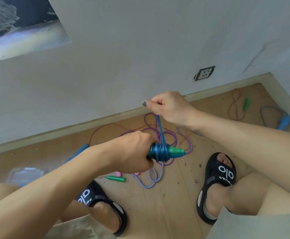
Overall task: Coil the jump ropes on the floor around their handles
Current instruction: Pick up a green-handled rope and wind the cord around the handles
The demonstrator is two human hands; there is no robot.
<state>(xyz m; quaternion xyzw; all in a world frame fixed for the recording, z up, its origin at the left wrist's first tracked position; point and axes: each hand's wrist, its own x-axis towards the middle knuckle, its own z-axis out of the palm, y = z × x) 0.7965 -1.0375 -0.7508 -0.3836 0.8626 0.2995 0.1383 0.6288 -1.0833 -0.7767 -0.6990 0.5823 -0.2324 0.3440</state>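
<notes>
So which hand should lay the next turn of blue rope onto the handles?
Right. The right hand already pinches the blue rope taut above the coil, free to circle it. The left hand grips the green handles and is best kept steadying them.

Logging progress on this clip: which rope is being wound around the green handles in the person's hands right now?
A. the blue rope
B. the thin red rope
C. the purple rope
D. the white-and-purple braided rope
A: the blue rope runs taut from the right hand down to coils around the green handles that the left hand holds.
</notes>
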